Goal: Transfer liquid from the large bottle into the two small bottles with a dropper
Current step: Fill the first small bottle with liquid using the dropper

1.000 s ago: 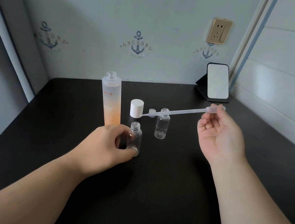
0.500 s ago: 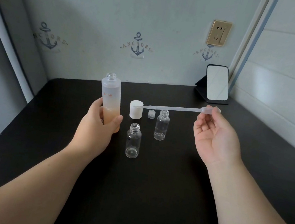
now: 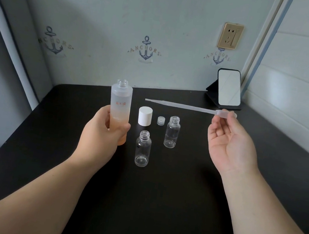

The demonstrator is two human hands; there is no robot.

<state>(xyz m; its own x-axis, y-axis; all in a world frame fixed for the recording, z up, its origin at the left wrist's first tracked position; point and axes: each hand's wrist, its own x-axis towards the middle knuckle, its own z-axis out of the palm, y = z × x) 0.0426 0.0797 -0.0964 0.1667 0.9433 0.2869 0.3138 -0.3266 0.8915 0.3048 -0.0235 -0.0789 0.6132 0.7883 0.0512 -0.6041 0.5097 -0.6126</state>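
Observation:
The large frosted bottle (image 3: pixel 120 103), uncapped and holding orange liquid in its lower half, stands upright on the black table (image 3: pixel 159 195). My left hand (image 3: pixel 102 137) grips its lower part. Two small clear bottles stand uncapped and look empty: the near one (image 3: pixel 142 150) in front, the far one (image 3: pixel 172 132) behind and to the right. My right hand (image 3: pixel 230 145) pinches the bulb of a clear plastic dropper (image 3: pixel 186 107), which lies level in the air, its tip pointing left toward the large bottle's neck.
A white cap (image 3: pixel 145 116) and a small clear cap (image 3: pixel 161 120) sit between the bottles. A folding mirror (image 3: pixel 228 88) stands at the back right by the wall. The table's left edge runs beside a grey cushion.
My left hand let go of the near small bottle and took hold of the large bottle. The dropper rose and its tip moved further left.

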